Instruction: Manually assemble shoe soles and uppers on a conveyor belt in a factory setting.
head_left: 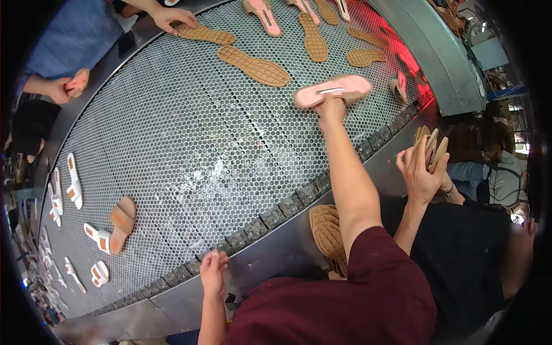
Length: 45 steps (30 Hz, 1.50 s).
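My right hand (332, 110) reaches out over the mesh conveyor (190, 138), closed on the heel-to-toe middle of a shoe upper (359, 85). Its pink underside faces up, with a pale metal strip along it. Just beyond lies a tan outsole (254, 66) with a grid tread. My left hand (214, 269) is at the conveyor's near edge, fingers curled together, with nothing visible in them. Between my body and the conveyor, below my right forearm, rests a stack of tan outsoles (328, 230).
Across the belt, a person in blue touches an outsole (204, 34) and holds a pink-bottomed piece (77, 83). At right, another person's hand (422, 175) grips several soles. White sandals (73, 181) and a tan sandal (122, 221) lie left. A metal housing (434, 52) glows red inside.
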Available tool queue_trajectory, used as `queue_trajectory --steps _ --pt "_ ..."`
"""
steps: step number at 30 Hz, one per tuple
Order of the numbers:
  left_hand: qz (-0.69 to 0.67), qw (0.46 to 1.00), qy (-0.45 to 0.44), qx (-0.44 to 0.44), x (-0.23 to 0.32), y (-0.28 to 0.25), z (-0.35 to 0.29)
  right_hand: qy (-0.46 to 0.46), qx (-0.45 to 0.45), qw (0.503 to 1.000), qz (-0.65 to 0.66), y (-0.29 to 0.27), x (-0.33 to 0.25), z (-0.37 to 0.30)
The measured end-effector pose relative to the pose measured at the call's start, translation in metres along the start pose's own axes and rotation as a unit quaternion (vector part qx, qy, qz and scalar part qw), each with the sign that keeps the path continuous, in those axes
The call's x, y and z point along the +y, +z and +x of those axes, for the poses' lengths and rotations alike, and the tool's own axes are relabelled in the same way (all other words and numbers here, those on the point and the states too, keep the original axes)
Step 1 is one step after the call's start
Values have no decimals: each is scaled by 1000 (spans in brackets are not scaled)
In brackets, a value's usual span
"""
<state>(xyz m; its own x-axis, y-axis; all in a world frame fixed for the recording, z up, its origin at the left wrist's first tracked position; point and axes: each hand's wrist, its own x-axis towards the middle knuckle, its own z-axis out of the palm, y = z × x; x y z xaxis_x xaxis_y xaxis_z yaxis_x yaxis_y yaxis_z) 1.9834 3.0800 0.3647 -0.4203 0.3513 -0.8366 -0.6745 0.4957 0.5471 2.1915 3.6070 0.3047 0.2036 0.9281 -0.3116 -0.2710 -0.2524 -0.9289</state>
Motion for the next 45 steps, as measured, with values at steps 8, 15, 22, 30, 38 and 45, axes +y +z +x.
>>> queue_trajectory --steps 8,15,22,30,38,45 --pt "-21 954 299 31 97 5 1 34 -497 791 -356 48 11 -293" --pt "1 959 275 -65 94 -14 -26 30 -709 576 -405 14 18 -396" --pt "-77 960 270 4 62 -42 -29 -245 -360 719 -542 86 13 -221" --pt "120 931 332 97 34 -22 -27 -219 -266 536 -771 113 -6 -47" --pt "43 960 274 32 37 -2 -53 -346 -425 464 -696 64 21 -173" --pt "12 971 236 35 12 -41 -64 -363 -648 319 -588 55 37 -291"
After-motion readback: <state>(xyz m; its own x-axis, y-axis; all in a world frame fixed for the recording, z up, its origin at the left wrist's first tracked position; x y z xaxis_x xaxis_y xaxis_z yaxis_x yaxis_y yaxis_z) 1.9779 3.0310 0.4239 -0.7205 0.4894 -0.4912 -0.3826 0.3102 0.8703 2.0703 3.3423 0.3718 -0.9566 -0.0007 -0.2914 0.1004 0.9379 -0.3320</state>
